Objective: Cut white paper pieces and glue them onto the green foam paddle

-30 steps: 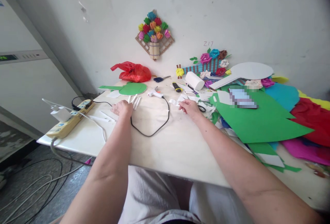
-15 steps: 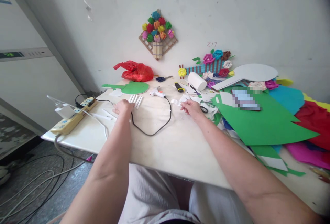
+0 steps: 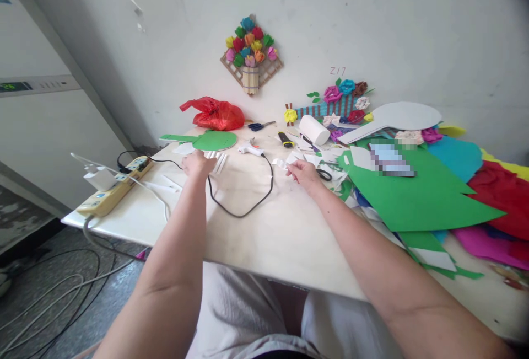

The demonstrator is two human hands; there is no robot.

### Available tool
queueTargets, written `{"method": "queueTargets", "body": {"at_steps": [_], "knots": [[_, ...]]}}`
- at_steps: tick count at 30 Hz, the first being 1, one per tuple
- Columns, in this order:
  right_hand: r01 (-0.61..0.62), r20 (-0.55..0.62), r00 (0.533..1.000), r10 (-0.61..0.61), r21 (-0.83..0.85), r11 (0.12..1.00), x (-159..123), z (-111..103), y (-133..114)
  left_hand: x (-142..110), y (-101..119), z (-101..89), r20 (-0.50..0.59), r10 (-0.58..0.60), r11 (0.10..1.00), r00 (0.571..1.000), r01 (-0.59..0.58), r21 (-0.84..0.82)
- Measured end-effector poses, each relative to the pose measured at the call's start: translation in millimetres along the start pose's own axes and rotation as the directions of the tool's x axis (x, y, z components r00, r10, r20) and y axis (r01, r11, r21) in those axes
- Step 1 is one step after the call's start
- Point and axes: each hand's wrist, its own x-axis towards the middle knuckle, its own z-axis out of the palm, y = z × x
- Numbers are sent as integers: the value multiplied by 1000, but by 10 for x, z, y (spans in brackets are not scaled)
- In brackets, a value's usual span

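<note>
My left hand [image 3: 197, 164] rests low over the left part of the table, right beside several short white sticks [image 3: 219, 164] lying in a row. Its fingers are mostly hidden behind the back of the hand. Further right, my right hand [image 3: 305, 175] has its thumb and fingers drawn together at the tabletop, next to a small crumpled white paper scrap [image 3: 280, 163]; what lies between the fingertips is too small to make out. Between the hands sits a white glue gun [image 3: 250, 150], its black cord [image 3: 242, 216] looping toward me. Black-handled scissors [image 3: 324, 175] lie just behind my right hand.
A power strip [image 3: 113, 185] with plugs and cables runs along the left edge. At the back are a green paddle-shaped cutout [image 3: 215, 140], a red plastic bag [image 3: 217, 114] and a yellow-black cutter [image 3: 285, 139]. Green sheets [image 3: 417, 199], a phone [image 3: 390, 159] and coloured paper cover the right.
My left hand has shifted slightly away from me beside the white sticks. My right hand stays almost in place, and the whole view has slid a little.
</note>
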Motion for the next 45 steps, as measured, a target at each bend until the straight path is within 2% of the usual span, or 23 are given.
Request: {"method": "queueTargets", "body": {"at_steps": [3, 5, 8, 10, 12, 17, 20, 22, 25, 28, 30, 32, 35, 38, 40, 41, 43, 45], "knots": [[23, 5, 1000, -23, -59, 998, -3, 12, 12, -165, 198, 89, 34, 80, 996, 996, -81, 22], [29, 10, 1000, -29, -76, 997, -2, 14, 21, -237, 261, 198, 46, 64, 998, 997, -65, 25], [29, 20, 999, -27, -90, 995, 0, 11, 25, -266, 237, 355, 74, 31, 998, 997, -36, 56], [28, 23, 999, -26, -97, 995, -1, 10, 23, -240, 172, 415, 48, 91, 992, 995, -94, 85], [28, 21, 999, -26, -102, 994, -1, 9, 27, -191, 95, 432, 9, 97, 987, 995, -97, 125], [63, 6, 998, -62, -146, 987, 42, 16, 91, -82, -71, 363, -3, 160, 970, 987, -157, 185], [90, -41, 994, -98, -165, 982, 92, 22, 132, -88, -59, 307, -16, 218, 959, 976, -211, 191], [115, -91, 987, -134, -195, 974, 120, 16, 144, -127, 48, 270, -52, 237, 961, 970, -226, 156], [155, -169, 963, -209, -285, 946, 152, -21, 145, -237, 355, 208, -59, 280, 958, 958, -275, 79], [165, -244, 928, -281, -405, 899, 175, -89, 146, -409, 727, 134, 36, 290, 957, 956, -290, -10], [168, -245, 914, -325, -501, 849, 179, -131, 144, -541, 928, 80, 114, 294, 956, 949, -290, -51], [174, -189, 918, -348, -598, 782, 164, -145, 132, -659, 1059, 30, 246, 327, 945, 912, -324, -55], [225, -33, 935, -352, -714, 663, 102, -93, 92, -777, 1132, -19, 433, 358, 920, 827, -391, -14], [332, 164, 929, -332, -766, 551, 13, 24, 50, -847, 1135, -15, 601, 367, 900, 710, -434, -37], [377, 246, 919, -307, -773, 510, -42, 99, 32, -892, 1135, 15, 685, 371, 896, 627, -435, -87], [387, 265, 917, -299, -775, 499, -64, 128, 26, -915, 1136, 32, 705, 373, 899, 604, -424, -112], [390, 273, 916, -294, -780, 490, -97, 160, 14, -951, 1141, 51, 702, 375, 911, 606, -382, -156], [383, 264, 918, -296, -785, 488, -118, 166, -2, -957, 1139, 31, 668, 387, 918, 636, -332, -217]]}}
